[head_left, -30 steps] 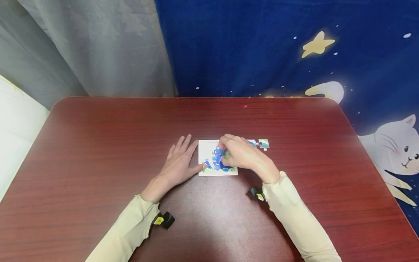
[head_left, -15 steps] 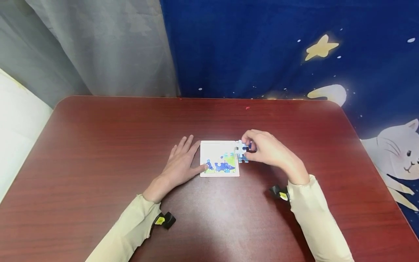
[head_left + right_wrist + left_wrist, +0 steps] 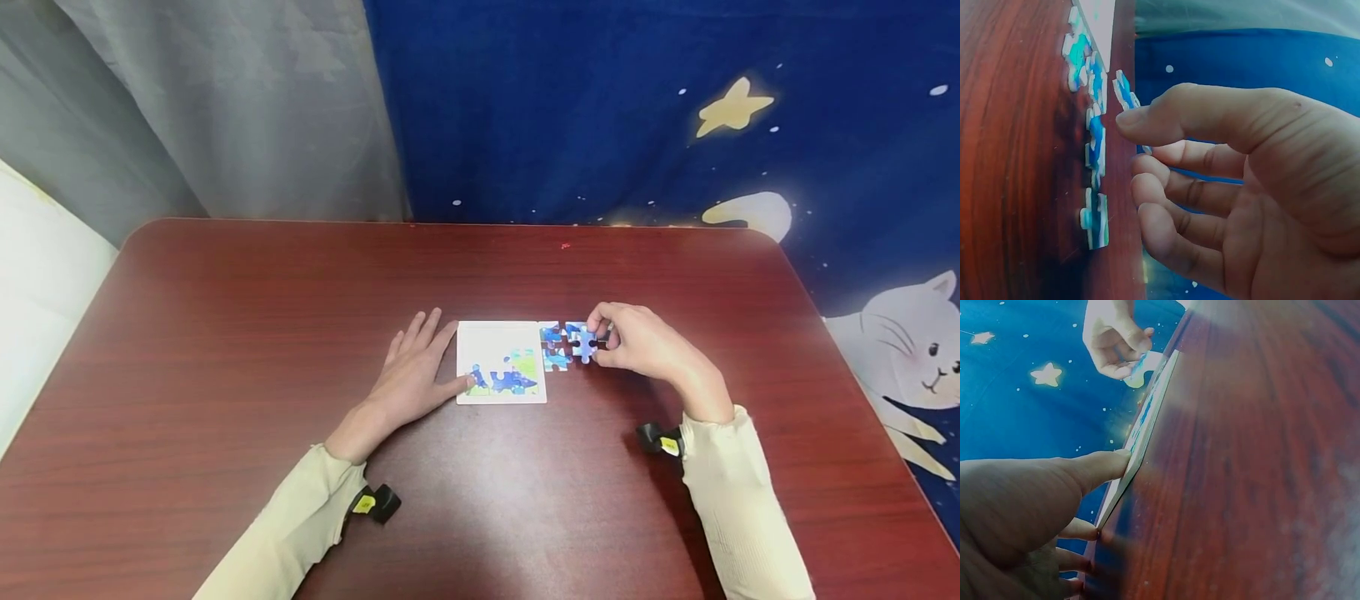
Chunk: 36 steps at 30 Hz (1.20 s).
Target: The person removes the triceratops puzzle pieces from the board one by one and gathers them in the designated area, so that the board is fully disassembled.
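A white puzzle board (image 3: 495,337) lies mid-table, with blue and green pieces fitted along its lower part. My left hand (image 3: 408,379) rests at its left side, fingers straight and spread. In the left wrist view, the thumb (image 3: 1110,465) presses on the board's edge. To the right of the board, my right hand (image 3: 641,342) pinches a blue puzzle piece (image 3: 585,346) between thumb and fingers. The right wrist view shows this held piece (image 3: 1124,90) raised above the tabletop, its lower part hidden behind the thumb.
Several loose puzzle pieces (image 3: 557,360) lie along the board's right side, partly under the right hand. In the right wrist view, one loose piece (image 3: 1097,219) lies apart from the others. Blue and grey curtains (image 3: 525,108) hang behind the table's far edge (image 3: 300,222).
My right hand has moved from over the board to the right, past the loose pieces, carrying the blue puzzle piece off the board. The left hand has stayed in place.
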Motion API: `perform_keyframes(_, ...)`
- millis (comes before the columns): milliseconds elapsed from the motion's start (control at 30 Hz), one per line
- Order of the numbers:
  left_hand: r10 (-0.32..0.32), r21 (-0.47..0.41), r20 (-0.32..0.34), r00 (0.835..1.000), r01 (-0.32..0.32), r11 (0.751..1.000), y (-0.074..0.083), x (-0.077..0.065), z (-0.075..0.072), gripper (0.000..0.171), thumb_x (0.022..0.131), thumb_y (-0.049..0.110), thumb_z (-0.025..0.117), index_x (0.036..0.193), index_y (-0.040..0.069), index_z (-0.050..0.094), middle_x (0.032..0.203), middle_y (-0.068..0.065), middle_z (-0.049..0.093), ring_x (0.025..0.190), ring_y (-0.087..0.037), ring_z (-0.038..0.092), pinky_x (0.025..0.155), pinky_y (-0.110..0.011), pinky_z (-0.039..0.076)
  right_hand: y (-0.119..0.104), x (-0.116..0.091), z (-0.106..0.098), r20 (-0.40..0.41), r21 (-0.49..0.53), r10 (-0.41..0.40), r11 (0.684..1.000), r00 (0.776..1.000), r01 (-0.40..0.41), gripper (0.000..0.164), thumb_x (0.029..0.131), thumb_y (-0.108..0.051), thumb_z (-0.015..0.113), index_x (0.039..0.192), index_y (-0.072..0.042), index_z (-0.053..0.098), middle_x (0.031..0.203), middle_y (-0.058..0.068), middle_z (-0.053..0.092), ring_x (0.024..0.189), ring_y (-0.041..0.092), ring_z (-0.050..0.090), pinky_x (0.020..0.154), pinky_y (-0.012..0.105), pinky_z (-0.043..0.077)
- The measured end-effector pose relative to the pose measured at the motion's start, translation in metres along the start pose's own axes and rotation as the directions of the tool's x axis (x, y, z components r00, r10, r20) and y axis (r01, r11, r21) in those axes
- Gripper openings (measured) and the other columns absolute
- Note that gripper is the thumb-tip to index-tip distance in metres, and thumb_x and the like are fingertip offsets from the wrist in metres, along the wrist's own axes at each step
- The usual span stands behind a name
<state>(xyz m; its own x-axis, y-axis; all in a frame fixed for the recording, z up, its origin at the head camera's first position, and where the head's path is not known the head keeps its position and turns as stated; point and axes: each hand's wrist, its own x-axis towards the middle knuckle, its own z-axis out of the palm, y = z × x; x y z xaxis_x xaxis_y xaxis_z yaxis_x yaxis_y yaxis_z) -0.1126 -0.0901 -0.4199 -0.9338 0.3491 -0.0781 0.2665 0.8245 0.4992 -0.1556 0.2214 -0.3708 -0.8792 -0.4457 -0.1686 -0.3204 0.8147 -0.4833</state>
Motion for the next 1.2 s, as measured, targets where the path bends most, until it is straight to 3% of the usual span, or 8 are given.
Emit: perform_keyframes(1200, 0.004, 0.006, 0.002, 1.000, -0.004, 1.000, 0.000, 0.000, 0.000, 0.083, 0.082, 0.049, 0.064, 0.146, 0.008, 0.030, 0.153, -0.017, 0.013, 0.140, -0.032, 0.005, 0.108, -0.055, 0.008, 0.009, -0.002, 0.012, 0.076, -0.014, 0.002, 1.000, 0.997, -0.001, 0.029, 0.071, -0.004, 0.076, 0.091, -0.007, 0.056, 0.072, 0.001, 0.050, 0.065, 0.015, 0.045, 0.065, 0.033, 0.039)
